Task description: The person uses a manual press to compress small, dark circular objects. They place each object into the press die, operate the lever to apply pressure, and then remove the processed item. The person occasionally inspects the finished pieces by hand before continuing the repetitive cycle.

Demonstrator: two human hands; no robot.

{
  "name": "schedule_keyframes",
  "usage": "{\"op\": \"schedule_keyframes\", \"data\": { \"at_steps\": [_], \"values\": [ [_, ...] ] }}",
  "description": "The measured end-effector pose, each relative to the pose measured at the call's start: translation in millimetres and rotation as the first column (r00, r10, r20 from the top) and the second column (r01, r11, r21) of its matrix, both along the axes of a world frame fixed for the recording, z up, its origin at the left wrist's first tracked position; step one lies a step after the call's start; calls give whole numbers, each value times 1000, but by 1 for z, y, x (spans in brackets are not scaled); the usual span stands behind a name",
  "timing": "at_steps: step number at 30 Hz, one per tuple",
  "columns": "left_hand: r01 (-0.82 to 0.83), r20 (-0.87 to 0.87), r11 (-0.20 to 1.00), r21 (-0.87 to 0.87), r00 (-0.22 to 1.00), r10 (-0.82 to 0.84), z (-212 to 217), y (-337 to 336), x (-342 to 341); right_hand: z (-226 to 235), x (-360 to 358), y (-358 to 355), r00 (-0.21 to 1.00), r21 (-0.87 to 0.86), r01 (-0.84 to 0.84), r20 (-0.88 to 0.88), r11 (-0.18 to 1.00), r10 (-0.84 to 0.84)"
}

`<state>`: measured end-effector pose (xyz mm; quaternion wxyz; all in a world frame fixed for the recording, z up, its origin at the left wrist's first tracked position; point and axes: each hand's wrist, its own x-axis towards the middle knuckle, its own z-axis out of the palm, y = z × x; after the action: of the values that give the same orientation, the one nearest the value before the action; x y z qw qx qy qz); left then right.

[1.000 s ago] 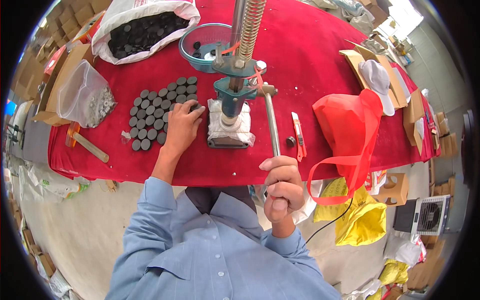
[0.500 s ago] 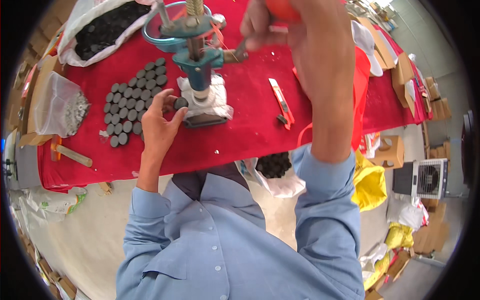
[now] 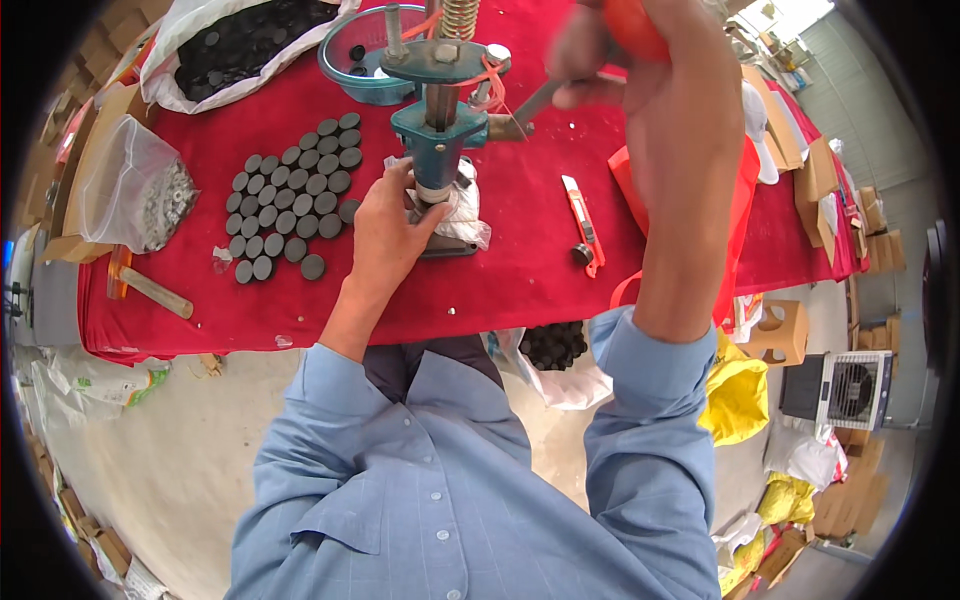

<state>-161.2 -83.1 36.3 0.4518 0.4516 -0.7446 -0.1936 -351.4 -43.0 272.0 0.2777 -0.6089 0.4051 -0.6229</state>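
Observation:
My left hand (image 3: 385, 230) reaches in at the foot of a green hand press (image 3: 437, 155), thumb and fingers closed round the pale tip of its ram (image 3: 433, 193). The black disc this hand carried earlier is hidden there. A crumpled white wrapping (image 3: 466, 215) covers the press base beside my fingertips. Up at the right, my right hand (image 3: 655, 92), partly blurred, grips the press lever (image 3: 538, 104), with its red knob (image 3: 637, 30) against the palm. Left of the press, several black discs (image 3: 290, 200) lie flat in close rows.
A red utility knife (image 3: 583, 228) lies right of the press. Behind stand a blue bowl (image 3: 345, 75) and a white sack of black discs (image 3: 250, 45). At left are a clear bag of small pale parts (image 3: 150, 190) and a hammer (image 3: 150, 288). A red bag (image 3: 735, 210) sits near my right forearm.
My left hand has moved right, carrying the black disc from beside the press to beneath its ram. My right hand remains at the lever. The whole view has shifted slightly.

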Motion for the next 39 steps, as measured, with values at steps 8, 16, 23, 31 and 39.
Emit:
{"op": "schedule_keyframes", "data": {
  "at_steps": [8,16,23,31,39],
  "values": [
    [-25,47,997,-68,999,28,3,15,18,-82,-4,53,989,-423,-148,-88,894,122],
    [-335,324,930,-154,872,368,-12,72,114,-173,23,96,1000,-468,30,20,883,-23],
    [-250,112,968,18,963,246,-24,78,118,-130,7,86,995,-418,-65,-96,906,27],
    [-204,-85,960,193,971,223,-13,60,85,-36,-6,26,995,-156,-78,46,985,87],
    [-9,-16,1000,17,1000,10,3,4,3,23,5,-15,988,250,156,-25,956,-154]
  ]
}}
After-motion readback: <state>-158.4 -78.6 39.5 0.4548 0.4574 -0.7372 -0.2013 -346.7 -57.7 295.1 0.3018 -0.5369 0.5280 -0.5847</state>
